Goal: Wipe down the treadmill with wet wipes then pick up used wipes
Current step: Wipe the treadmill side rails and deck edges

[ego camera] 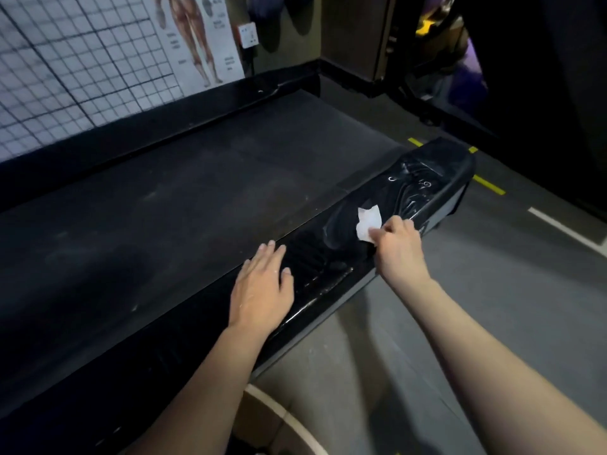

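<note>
The treadmill runs from lower left to upper right, with a dark grey belt and a glossy black side rail on its near edge. My right hand pinches a small white wet wipe against the rail near its far end cap, which shines wet. My left hand rests flat on the rail and the belt's edge, fingers straight, holding nothing.
A wire grid panel and an anatomy poster stand along the treadmill's far side. Grey floor with yellow and white lines lies to the right. Dark gym equipment stands at the back right.
</note>
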### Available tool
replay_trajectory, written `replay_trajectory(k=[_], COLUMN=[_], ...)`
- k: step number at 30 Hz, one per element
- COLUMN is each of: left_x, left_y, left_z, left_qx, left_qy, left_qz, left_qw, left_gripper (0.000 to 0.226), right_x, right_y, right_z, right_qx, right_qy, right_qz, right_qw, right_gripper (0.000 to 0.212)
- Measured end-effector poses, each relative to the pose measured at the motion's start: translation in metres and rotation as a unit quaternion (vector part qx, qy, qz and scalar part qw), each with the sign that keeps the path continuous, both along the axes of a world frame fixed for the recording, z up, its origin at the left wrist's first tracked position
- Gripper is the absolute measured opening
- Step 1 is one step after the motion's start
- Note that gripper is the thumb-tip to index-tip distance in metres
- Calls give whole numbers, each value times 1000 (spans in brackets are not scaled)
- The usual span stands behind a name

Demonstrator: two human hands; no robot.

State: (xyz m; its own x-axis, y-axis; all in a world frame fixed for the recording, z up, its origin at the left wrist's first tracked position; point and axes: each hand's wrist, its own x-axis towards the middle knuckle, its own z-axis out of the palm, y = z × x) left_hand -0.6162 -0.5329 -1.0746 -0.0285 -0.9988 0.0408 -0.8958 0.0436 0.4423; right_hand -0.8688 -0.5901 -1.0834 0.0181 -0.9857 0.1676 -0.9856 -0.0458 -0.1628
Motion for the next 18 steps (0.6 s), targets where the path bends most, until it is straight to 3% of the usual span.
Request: replay_trajectory(k=[2,5,8,12,18], left_x=[-23,-35,-34,-36,-33], left_y=[-14,-22,-18,-21,-20], left_z=[-10,-25,-28,-37,-40], left_qx=[19,35,25,-7,-33], left_qy=[-9,-59,-69,-87,-56], left_qz=[-26,-35,-18,6,10], left_qw=[999,997,997,996,998], left_gripper=[56,62,77,71,62], right_x=[-5,4,21,52,66], right_y=[-2,4,21,41,19], right_z=[1,-6,-2,7,3], right_qx=[-37,-34,45,102,166], right_qy=[-2,-25,-66,-70,-47], right_qz=[5,98,169,213,220], right_qw=[999,994,982,969,960], right_gripper=[23,9,12,59,98])
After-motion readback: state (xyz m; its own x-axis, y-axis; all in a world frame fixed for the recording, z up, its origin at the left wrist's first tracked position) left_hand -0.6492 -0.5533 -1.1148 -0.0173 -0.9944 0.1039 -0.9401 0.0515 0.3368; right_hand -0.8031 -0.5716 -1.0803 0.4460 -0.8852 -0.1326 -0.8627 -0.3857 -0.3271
